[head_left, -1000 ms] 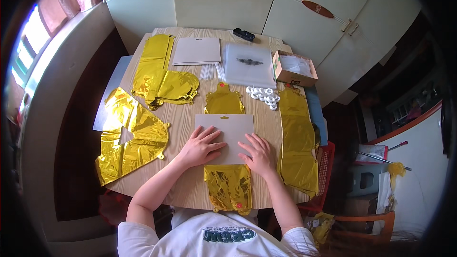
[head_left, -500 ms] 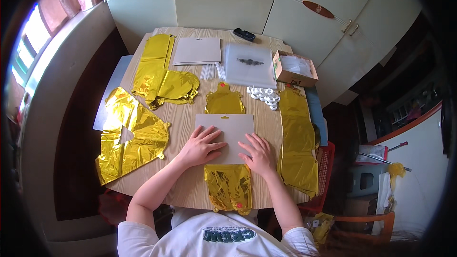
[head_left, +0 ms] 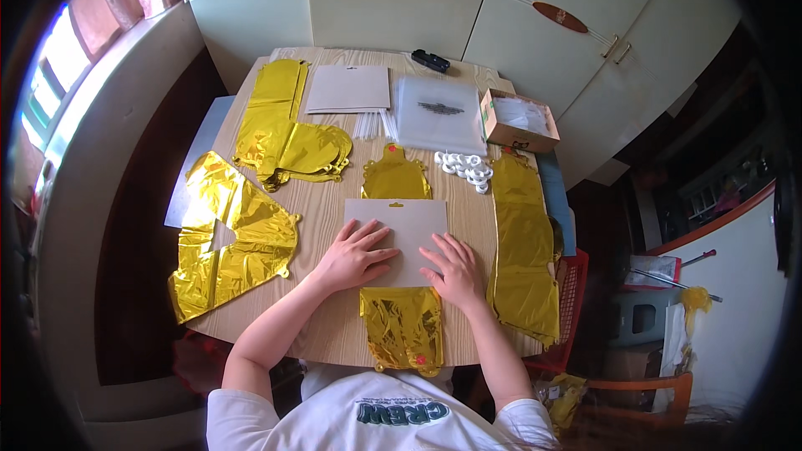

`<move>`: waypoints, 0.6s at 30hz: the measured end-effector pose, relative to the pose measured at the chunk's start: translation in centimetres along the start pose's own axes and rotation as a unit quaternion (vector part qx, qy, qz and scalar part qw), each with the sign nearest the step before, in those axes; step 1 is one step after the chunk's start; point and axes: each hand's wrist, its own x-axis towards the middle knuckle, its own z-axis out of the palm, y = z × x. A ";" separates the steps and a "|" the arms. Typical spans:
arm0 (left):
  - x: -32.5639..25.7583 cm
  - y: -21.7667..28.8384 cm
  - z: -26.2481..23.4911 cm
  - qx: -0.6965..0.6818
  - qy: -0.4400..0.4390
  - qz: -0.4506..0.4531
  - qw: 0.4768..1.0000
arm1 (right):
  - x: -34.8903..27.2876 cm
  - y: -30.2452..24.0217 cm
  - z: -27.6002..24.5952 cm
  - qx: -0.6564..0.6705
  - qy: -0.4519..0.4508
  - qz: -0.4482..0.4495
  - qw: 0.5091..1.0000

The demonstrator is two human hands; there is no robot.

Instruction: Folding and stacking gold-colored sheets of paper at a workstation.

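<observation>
A pale grey-beige card (head_left: 407,230) with a hanging slot at its top lies across a flat gold foil balloon (head_left: 397,179). The balloon's upper part shows beyond the card, and its lower part hangs toward the table's near edge; the middle is covered. My left hand (head_left: 355,257) rests flat on the card's left side with fingers spread. On the right side, my right hand (head_left: 454,269) presses down too, fingers apart and stretched out. More gold foil balloons lie at the left (head_left: 234,238), the far left (head_left: 288,129) and the right (head_left: 522,242).
Farther back are a stack of cards (head_left: 348,89), white straws (head_left: 373,125), clear plastic bags (head_left: 439,121), white ribbon rolls (head_left: 468,169) and a cardboard box (head_left: 535,135) holding clear packets. A black stapler-like object (head_left: 430,60) lies at the table's far edge, before cabinets (head_left: 393,8).
</observation>
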 end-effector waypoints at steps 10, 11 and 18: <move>0.0 0.1 0.0 0.032 -0.023 0.004 0.999 | -0.1 0.1 0.1 -0.011 -0.005 -0.001 1.000; 0.1 0.2 0.0 0.052 -0.035 0.007 0.998 | 0.0 0.0 0.1 -0.014 -0.006 -0.001 1.000; 1.9 1.5 -2.3 0.082 -0.214 0.165 0.959 | -0.1 0.0 0.0 -0.027 -0.018 0.003 0.999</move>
